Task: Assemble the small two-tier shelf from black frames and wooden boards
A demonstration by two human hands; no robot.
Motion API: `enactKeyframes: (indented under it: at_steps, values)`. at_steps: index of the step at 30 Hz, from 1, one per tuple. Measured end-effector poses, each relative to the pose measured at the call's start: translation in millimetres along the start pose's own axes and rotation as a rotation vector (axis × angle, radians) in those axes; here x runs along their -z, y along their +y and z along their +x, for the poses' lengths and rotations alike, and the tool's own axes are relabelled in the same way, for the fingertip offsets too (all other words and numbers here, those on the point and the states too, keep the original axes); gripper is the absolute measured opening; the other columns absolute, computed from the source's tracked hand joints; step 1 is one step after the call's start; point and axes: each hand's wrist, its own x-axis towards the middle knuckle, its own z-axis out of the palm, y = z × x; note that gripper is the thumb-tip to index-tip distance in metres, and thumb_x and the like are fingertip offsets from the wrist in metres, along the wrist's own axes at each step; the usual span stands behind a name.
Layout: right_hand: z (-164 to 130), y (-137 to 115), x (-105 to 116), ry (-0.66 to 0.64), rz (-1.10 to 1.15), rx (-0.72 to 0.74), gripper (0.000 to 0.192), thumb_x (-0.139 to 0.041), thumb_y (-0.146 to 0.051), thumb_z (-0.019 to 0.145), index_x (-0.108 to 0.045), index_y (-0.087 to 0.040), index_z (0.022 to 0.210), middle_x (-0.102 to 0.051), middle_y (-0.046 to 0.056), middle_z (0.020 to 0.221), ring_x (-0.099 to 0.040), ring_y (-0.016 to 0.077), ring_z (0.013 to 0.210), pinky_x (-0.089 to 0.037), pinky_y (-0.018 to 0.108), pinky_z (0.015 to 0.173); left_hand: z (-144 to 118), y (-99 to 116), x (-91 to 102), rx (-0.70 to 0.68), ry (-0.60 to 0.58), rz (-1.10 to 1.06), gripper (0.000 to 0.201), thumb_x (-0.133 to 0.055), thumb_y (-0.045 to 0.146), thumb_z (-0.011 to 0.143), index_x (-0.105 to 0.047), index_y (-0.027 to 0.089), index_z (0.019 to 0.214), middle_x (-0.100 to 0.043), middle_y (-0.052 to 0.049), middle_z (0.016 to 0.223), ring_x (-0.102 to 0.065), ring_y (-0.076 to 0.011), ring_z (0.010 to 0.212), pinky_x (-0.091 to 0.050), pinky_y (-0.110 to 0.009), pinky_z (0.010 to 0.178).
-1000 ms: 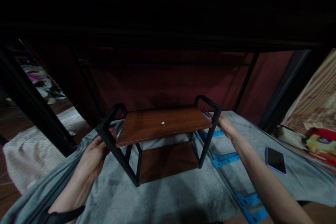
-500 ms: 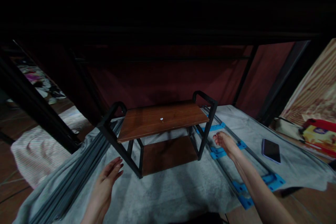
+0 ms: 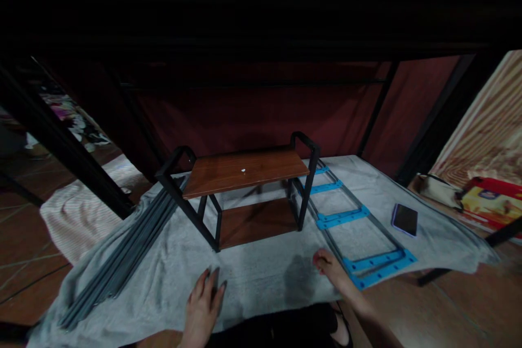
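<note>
A small two-tier shelf point(image 3: 248, 169) with brown wood boards and black metal side frames stands upright on a grey cloth point(image 3: 253, 277). A small white spot or bit lies on its top board. My left hand point(image 3: 203, 304) rests low over the cloth in front of the shelf, fingers spread, holding nothing. My right hand point(image 3: 326, 266) is off the shelf's right front corner, its fingers curled together. Whether something small is inside them is hidden. Just right of that hand lies a flat frame of grey rods with blue plastic connectors point(image 3: 342, 218).
A bundle of grey rods point(image 3: 126, 253) lies on the cloth at the left. To the right is a phone point(image 3: 405, 219), and past it a red and yellow package point(image 3: 493, 201). Black metal posts point(image 3: 440, 119) stand at both sides, with a dark overhang above.
Both hands have drawn back from beside the shelf toward me, the left one also moving right and flattening out. The view has shifted slightly; the shelf stands as before.
</note>
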Motion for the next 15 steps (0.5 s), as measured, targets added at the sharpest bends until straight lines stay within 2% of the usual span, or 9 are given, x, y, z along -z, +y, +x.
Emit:
enactKeyframes:
  at_steps: [4, 9, 12, 15]
  values:
    - [-22, 30, -19, 0.076, -0.136, 0.132, 0.008, -0.050, -0.033, 0.059, -0.056, -0.028, 0.061, -0.061, 0.004, 0.070, -0.062, 0.0278, 0.077, -0.050, 0.043, 0.077, -15, -18, 4.1, -0.099, -0.171, 0.224, 0.056, -0.045, 0.042, 0.087, -0.067, 0.017, 0.132, -0.056, -0.019, 0.148, -0.050, -0.0368, 0.139, -0.040, -0.056, 0.114]
    - [-32, 36, -20, 0.058, -0.186, 0.153, 0.009, -0.051, -0.032, 0.065, -0.058, -0.027, 0.065, -0.062, 0.005, 0.077, -0.063, 0.0280, 0.080, -0.050, 0.042, 0.080, -5, -29, 32.3, -0.160, -0.333, 0.203, 0.055, -0.046, 0.035, 0.085, -0.067, 0.023, 0.134, -0.057, -0.011, 0.148, -0.054, -0.0301, 0.136, -0.044, -0.046, 0.114]
    - [-32, 32, -18, 0.017, -0.231, 0.133, 0.009, -0.051, -0.034, 0.066, -0.056, -0.027, 0.063, -0.062, 0.006, 0.077, -0.063, 0.0283, 0.080, -0.049, 0.042, 0.080, 9, -20, 48.3, -0.123, -0.306, 0.057, 0.047, -0.048, 0.042, 0.085, -0.075, 0.024, 0.119, -0.068, -0.011, 0.134, -0.064, -0.0294, 0.125, -0.048, -0.043, 0.111]
    - [-30, 28, -14, -0.010, -0.274, 0.116, 0.014, -0.050, -0.039, 0.067, -0.053, -0.027, 0.062, -0.063, 0.005, 0.075, -0.063, 0.0286, 0.079, -0.048, 0.043, 0.081, 22, 1, 63.9, -0.041, -0.152, -0.110, 0.031, -0.054, 0.047, 0.079, -0.076, 0.027, 0.086, -0.078, -0.010, 0.101, -0.073, -0.0315, 0.100, -0.055, -0.043, 0.098]
